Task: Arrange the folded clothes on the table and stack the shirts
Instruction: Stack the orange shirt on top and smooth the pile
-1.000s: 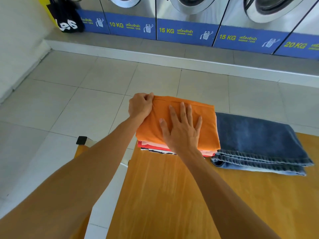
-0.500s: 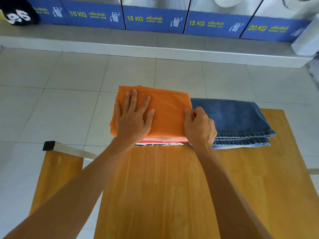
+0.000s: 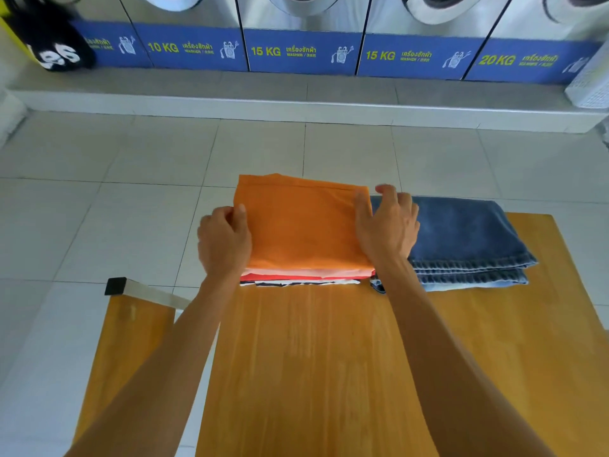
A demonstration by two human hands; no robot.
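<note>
Head view. Stack of folded shirts sat at the far edge of the wooden table (image 3: 329, 374), directly between the two hands. Orange shirt (image 3: 300, 222) lay on top; beneath it, at the near edge, thin layers of pale pink, red and a black-and-white striped garment (image 3: 296, 283) showed.

Left hand (image 3: 224, 242) was at the stack's left side, fingers curled, thumb lying on the orange shirt's left edge. Whether it gripped the cloth or only pressed against it could not be told.

Right hand (image 3: 387, 225) rested on the stack's right side, palm down, fingers loosely spread, thumb on the orange cloth, the other fingers reaching over toward the folded jeans (image 3: 461, 239). No closed grip visible.

Jeans lay just right of the right hand, touching or nearly touching the shirt stack. Left of the left arm stood a second wooden surface (image 3: 131, 341) with a metal bar. Beyond both hands: tiled floor, row of washing machines (image 3: 296, 51).
</note>
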